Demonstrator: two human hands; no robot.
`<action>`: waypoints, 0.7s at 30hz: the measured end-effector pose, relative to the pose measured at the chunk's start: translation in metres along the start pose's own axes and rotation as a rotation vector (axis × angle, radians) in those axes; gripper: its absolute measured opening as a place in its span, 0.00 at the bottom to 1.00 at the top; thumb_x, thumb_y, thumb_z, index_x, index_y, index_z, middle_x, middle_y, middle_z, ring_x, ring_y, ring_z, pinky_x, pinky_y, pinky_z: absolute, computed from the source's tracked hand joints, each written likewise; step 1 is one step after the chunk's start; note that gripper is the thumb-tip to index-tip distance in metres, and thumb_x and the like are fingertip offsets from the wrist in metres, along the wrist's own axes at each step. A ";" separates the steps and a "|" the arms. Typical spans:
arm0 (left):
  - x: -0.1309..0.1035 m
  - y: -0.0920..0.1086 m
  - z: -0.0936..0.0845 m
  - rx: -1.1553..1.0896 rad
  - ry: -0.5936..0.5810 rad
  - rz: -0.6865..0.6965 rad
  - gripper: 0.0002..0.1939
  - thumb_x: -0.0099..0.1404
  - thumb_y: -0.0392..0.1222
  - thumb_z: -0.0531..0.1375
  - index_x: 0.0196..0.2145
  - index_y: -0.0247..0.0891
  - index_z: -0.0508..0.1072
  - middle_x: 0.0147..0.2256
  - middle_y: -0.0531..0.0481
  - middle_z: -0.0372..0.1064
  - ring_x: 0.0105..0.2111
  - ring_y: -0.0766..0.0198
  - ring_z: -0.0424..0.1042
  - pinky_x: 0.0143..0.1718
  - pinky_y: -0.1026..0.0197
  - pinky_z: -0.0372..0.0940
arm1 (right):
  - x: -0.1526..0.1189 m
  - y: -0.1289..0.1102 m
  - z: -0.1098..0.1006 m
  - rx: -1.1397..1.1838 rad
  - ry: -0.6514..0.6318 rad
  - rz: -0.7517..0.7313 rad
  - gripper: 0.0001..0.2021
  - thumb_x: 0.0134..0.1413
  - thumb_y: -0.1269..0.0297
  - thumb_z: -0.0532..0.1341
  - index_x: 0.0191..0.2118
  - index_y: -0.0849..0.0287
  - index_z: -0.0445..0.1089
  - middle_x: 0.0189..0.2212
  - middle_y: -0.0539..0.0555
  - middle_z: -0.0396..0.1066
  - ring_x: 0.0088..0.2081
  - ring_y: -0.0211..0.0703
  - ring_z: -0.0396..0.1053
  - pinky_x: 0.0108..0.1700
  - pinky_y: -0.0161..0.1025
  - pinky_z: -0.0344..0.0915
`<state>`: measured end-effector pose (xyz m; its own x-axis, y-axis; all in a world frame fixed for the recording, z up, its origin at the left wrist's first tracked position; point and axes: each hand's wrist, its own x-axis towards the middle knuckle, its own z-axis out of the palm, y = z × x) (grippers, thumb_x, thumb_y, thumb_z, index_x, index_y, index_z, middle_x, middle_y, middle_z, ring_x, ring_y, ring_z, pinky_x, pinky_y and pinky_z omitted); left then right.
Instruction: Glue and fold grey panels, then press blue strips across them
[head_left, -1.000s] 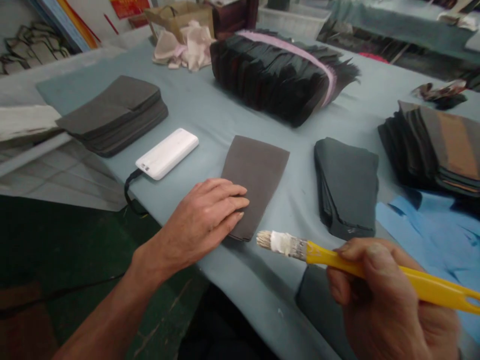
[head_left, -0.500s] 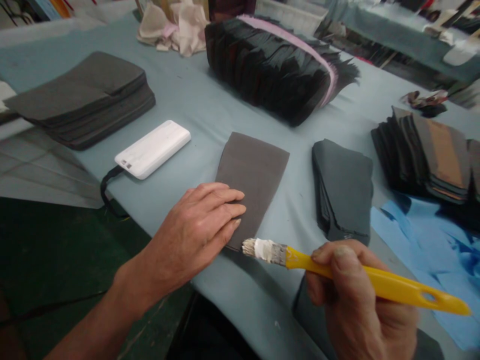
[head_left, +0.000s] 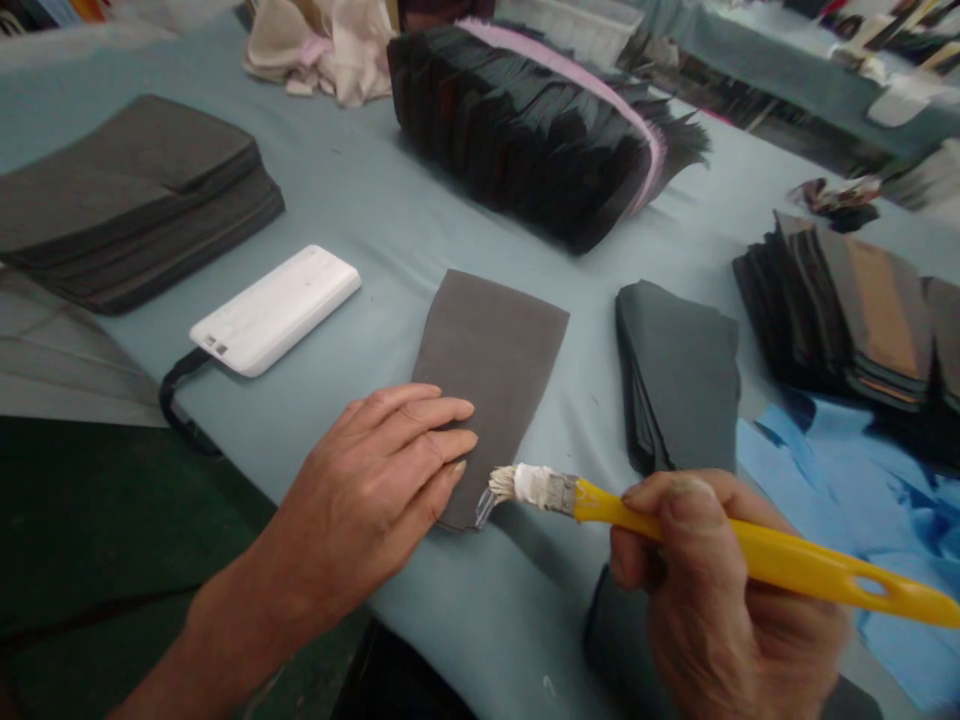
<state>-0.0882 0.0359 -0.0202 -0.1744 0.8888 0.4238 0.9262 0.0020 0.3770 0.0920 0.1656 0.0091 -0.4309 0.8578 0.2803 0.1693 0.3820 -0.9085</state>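
My left hand (head_left: 382, 480) lies flat with its fingers stretched over the lower left part of a dark grey cut piece (head_left: 495, 350), fabric or thin sheet. My right hand (head_left: 720, 580) grips the yellow handle of a paintbrush (head_left: 611, 508). The brush's bristles, caked in white, touch the piece's right edge near its bottom corner. A wet, whitish streak (head_left: 486, 503) shows on that corner. Just right of the piece lies a stack of dark green-grey pieces (head_left: 682, 370). Under my right hand, another dark stack (head_left: 622, 630) is partly hidden.
A white power bank (head_left: 277, 310) with a black cable lies left of my hand. Behind it rests a thick dark stack (head_left: 135, 200). A pink-banded black bundle (head_left: 517, 130) stands at the back. On the right are banded dark pieces (head_left: 840, 310) and blue scraps (head_left: 840, 480).
The brush tip has moved up along the edge of the grey piece, leaving a whitish streak at the corner. My left hand stays on the piece. The whole view has shifted slightly.
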 end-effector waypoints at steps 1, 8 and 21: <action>0.000 0.000 0.000 -0.002 0.001 -0.003 0.11 0.77 0.33 0.57 0.52 0.36 0.77 0.56 0.45 0.78 0.59 0.51 0.72 0.61 0.46 0.67 | 0.002 0.001 0.000 -0.003 0.000 0.007 0.17 0.72 0.56 0.62 0.29 0.56 0.72 0.13 0.44 0.65 0.13 0.31 0.61 0.16 0.27 0.55; -0.002 0.001 0.001 -0.001 -0.004 -0.005 0.11 0.77 0.32 0.57 0.54 0.38 0.74 0.58 0.47 0.76 0.61 0.55 0.69 0.64 0.49 0.63 | 0.007 -0.003 -0.011 0.022 0.038 0.078 0.19 0.71 0.51 0.63 0.29 0.56 0.72 0.14 0.46 0.66 0.14 0.33 0.62 0.17 0.29 0.56; -0.003 0.000 0.003 -0.016 0.010 -0.015 0.12 0.77 0.32 0.57 0.54 0.39 0.74 0.58 0.48 0.76 0.62 0.56 0.68 0.64 0.49 0.62 | -0.009 -0.007 0.009 0.086 0.136 0.072 0.18 0.68 0.52 0.66 0.28 0.56 0.74 0.13 0.45 0.65 0.13 0.31 0.60 0.16 0.28 0.54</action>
<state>-0.0868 0.0343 -0.0245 -0.1918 0.8842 0.4260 0.9180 0.0081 0.3964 0.0872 0.1527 0.0099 -0.2957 0.9226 0.2477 0.1164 0.2922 -0.9493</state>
